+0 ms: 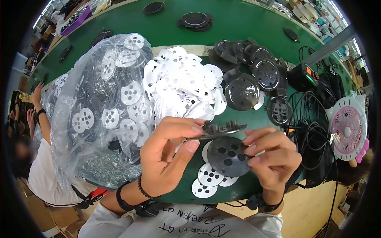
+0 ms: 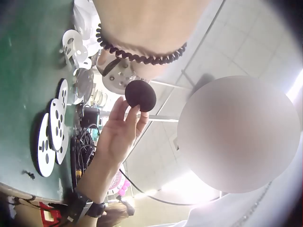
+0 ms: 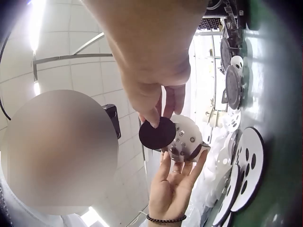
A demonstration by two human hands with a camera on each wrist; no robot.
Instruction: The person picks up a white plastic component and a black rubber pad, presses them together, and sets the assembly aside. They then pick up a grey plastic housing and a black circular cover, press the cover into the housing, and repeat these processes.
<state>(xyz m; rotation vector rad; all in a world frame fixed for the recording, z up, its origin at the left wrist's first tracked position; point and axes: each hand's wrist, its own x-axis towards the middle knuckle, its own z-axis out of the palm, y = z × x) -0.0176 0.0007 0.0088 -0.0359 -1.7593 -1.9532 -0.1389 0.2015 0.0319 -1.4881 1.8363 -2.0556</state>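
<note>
Between thumb and fingers, my left hand (image 1: pixel 164 156) grips a round dark plastic cover (image 1: pixel 222 131) by its left edge, seen nearly edge-on in the head view with its pegs facing up. My right hand (image 1: pixel 278 158) pinches a thin dark disc (image 1: pixel 238 159) with several holes at its right edge. The disc is just below the cover and overlaps it in the right wrist view, where the cover (image 3: pixel 186 135) shows a pale face with small round posts. Under the hands, several white perforated discs (image 1: pixel 203 192) lie overlapping on the green table (image 1: pixel 170 194).
A heap of white discs (image 1: pixel 178 79) is beyond my hands, beside a clear plastic bag (image 1: pixel 65 131) of more discs. Dark round covers (image 1: pixel 242 93) are piled to the right. Further right are black cables (image 1: pixel 313 127) and a pink-and-white fan (image 1: pixel 347 129). Another person (image 1: pixel 45 170) sits at left.
</note>
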